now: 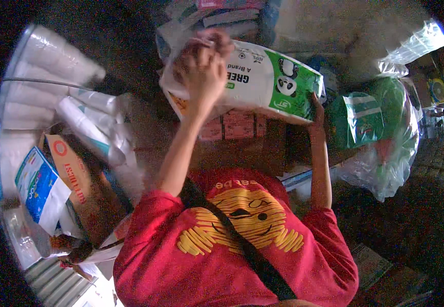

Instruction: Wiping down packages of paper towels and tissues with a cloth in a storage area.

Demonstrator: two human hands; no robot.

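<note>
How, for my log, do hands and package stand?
Right hand holding green end of panda package. Left hand blurred over opposite end. No obstruction apparent.

From here I see a gap a hand could pass through at six o'clock from the long white-and-green plastic-wrapped pack (pixel 270 82), before the red shirt (pixel 242 240). A bulging clear plastic bag of green packs (pixel 388 135) crowds three to four o'clock, a brown cardboard box with red lettering (pixel 73 171) eight, white plastic-wrapped stacks (pixel 43 64) nine, heaped pale and pink packs (pixel 229 19) near twelve.
</note>
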